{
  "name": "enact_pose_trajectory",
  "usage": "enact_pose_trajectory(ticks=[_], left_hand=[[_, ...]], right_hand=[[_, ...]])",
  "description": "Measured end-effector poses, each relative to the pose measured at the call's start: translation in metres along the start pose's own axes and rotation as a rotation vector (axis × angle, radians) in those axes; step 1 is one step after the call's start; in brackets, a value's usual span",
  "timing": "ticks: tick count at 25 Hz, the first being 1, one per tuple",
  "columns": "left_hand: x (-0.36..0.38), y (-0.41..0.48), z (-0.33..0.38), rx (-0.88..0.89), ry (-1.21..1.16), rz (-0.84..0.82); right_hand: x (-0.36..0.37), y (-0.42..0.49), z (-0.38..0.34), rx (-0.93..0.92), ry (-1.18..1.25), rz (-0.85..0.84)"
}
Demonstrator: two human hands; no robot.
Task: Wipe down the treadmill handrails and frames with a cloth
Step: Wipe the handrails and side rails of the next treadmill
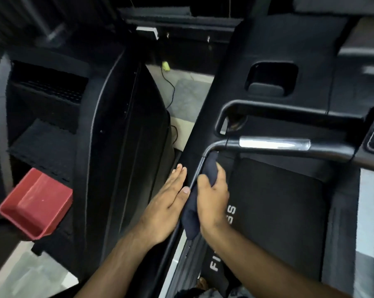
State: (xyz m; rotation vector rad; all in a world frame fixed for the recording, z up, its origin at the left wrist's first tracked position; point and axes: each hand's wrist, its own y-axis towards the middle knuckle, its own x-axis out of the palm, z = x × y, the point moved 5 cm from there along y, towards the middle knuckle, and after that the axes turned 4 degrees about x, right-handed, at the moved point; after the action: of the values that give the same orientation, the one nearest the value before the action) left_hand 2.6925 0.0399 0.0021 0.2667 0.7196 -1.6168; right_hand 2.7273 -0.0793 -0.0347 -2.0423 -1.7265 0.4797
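The cloth (pixel 190 220) is dark navy. The handrail (pixel 332 150) is black with a shiny silver grip plate (pixel 274 144). At right, the treadmill belt (pixel 278 201) is black with white lettering. At left, the bin (pixel 35 203) is red. The near-left floor (pixel 20 274) is mottled grey-white.

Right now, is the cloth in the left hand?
No, the right hand grips the dark cloth against the handrail, while the left hand lies flat with straight fingers, holding nothing.

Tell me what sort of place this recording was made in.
Probably a gym or fitness room. A treadmill handrail with a chrome grip section, a running belt with partly hidden lettering starting "FI", and a second dark machine on the left point to it.
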Motion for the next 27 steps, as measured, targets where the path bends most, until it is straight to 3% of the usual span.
enact_pose_trajectory(ticks=[5,10,16,20,23,27], left_hand=[[-0.018,-0.063,-0.019,-0.127,-0.075,0.082],[-0.029,-0.156,-0.038,-0.27,-0.01,0.177],[0.009,-0.279,-0.083,-0.575,0.013,0.434],[0.033,-0.319,-0.079,-0.728,0.068,0.744],[0.048,-0.324,-0.075,-0.83,0.086,0.82],[0.056,-0.317,-0.064,-0.923,0.079,0.869]], right_hand=[[0.007,-0.075,-0.039,-0.361,-0.349,-0.225],[0.083,-0.129,-0.036,-0.625,-1.018,-0.795],[0.154,-0.196,0.031,-1.018,-1.781,-1.482],[0.157,-0.23,0.089,-1.297,-1.9,-1.692],[0.148,-0.233,0.109,-0.99,-1.754,-1.901],[0.148,-0.22,0.121,-0.816,-1.966,-2.152]])
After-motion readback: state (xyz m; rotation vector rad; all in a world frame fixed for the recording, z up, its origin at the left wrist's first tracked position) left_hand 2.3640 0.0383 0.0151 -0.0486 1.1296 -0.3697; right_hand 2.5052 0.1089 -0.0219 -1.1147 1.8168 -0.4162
